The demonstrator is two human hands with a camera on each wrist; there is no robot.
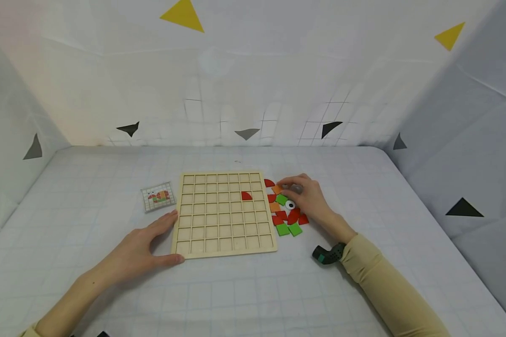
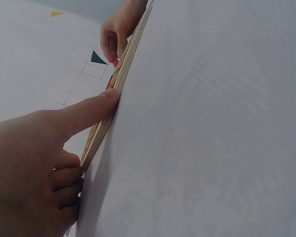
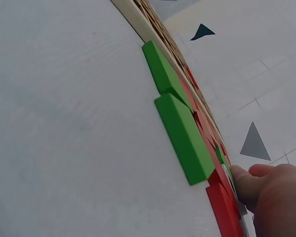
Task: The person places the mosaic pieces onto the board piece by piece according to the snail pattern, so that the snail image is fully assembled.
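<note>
A wooden grid board (image 1: 225, 217) lies flat, with one red quarter-round tile (image 1: 246, 195) in a cell. My left hand (image 1: 141, 250) rests at its near left corner, thumb on the front edge and fingers against the left side. In the left wrist view the thumb of the left hand (image 2: 39, 143) lies on the board's edge (image 2: 119, 81). My right hand (image 1: 309, 199) pinches an orange square tile (image 1: 276, 189) between thumb and forefinger beside the board. Around it lie red tiles (image 1: 293, 216), green tiles (image 1: 295, 229), another orange tile (image 1: 274, 207) and a round eye tile (image 1: 290, 205).
A small pattern card (image 1: 158, 196) lies left of the board, showing a coloured figure on a grid. A dark wrist device (image 1: 329, 254) is on the right forearm. White cloth walls (image 1: 253, 70) with yellow and dark triangles enclose the table's back and sides.
</note>
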